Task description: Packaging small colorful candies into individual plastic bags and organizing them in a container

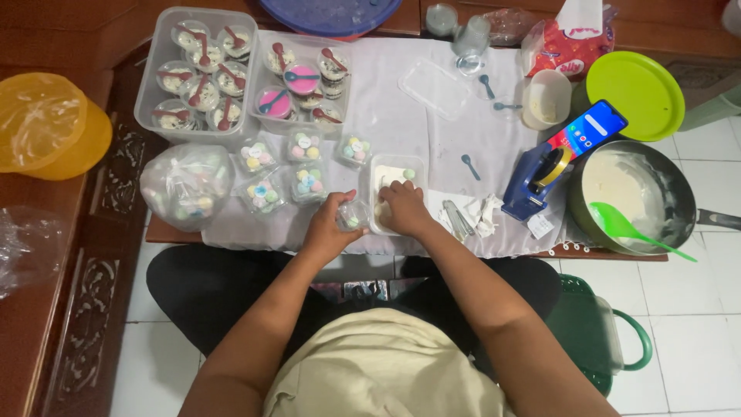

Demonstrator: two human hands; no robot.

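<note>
A small clear plastic box sits at the near edge of the white-covered tabletop, held upright, with pastel round sweets showing through its wall in pale green and pink. Touching its right side lies a clear rectangular tray, long side running away from the person, flat on the cloth. Inside the tray are soft round pieces in cream and pale green, most gathered at the near end, one at the far right corner.
</note>
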